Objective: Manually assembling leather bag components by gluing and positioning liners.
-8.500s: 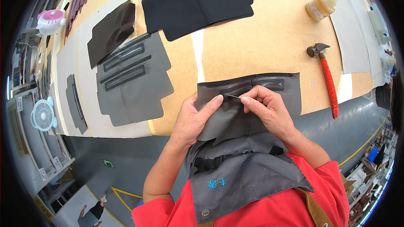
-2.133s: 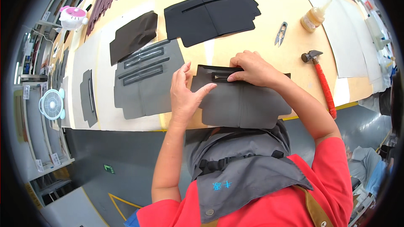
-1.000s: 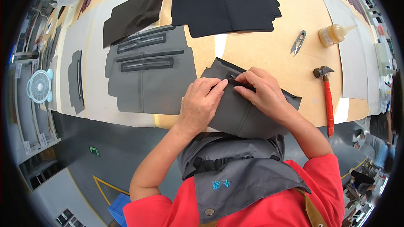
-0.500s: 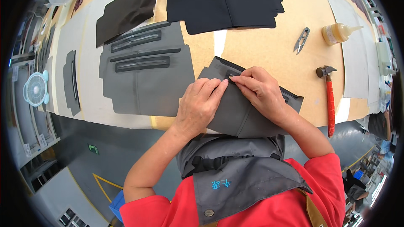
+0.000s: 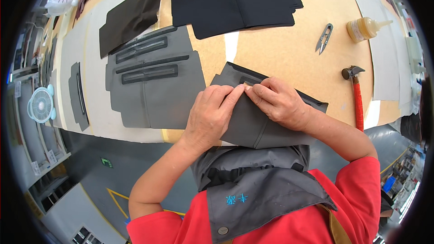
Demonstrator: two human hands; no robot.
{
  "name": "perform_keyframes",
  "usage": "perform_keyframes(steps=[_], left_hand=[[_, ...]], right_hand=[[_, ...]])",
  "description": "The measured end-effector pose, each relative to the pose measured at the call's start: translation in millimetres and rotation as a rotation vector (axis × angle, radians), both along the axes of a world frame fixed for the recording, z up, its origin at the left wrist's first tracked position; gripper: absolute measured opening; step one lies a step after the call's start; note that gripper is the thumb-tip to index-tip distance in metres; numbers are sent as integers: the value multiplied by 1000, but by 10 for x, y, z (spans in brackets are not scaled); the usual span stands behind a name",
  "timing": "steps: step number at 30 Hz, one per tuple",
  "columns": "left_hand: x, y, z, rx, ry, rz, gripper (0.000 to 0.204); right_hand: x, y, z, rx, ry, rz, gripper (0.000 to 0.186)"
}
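Note:
A grey flat panel (image 5: 239, 129), of leather-like material with black strips along its far edge, lies tilted at the table's front edge. My left hand (image 5: 209, 114) is closed at its left side, fingers bent and fingertips at the black-framed slot (image 5: 247, 81). Closed in a pinch at that same slot, my right hand (image 5: 282, 104) rests on the panel, its fingertips touching or nearly touching those of the left. A small pale bit shows in the slot just beyond the fingertips. What lies between the fingertips is mostly hidden.
Left of me lie grey slotted panels (image 5: 158, 101) and a dark brown piece (image 5: 131, 20); a black panel stack (image 5: 235, 7) lies farther back. To the right are thread snips (image 5: 324, 39), a glue bottle (image 5: 363, 29) and a red-handled hammer (image 5: 357, 97). A small fan (image 5: 41, 105) stands far left.
The fingertips of my two hands have come closer together at the slot. My right forearm has swung slightly outward. The view has shifted a little, and the panel stays nearly in place.

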State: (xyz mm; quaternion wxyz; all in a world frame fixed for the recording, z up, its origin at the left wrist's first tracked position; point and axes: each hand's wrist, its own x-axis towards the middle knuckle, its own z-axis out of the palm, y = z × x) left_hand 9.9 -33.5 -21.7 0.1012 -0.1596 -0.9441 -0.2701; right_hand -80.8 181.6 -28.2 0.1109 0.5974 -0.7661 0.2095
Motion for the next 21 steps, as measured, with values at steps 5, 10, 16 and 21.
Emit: perform_keyframes(steps=[5, 10, 16, 21], left_hand=[[-63, -70, 24, -92, -19, -106, 48], [-140, -217, 161, -394, -24, -269, 53], [-173, -312, 193, -603, 34, -382, 57], [-164, -335, 201, -647, 75, -400, 58]], right_hand=[[19, 0, -24, -21, 16, -14, 45], [33, -1, -22, -32, 33, -23, 47], [36, -10, -29, -24, 51, -6, 46], [53, -14, -38, -23, 65, -6, 45]])
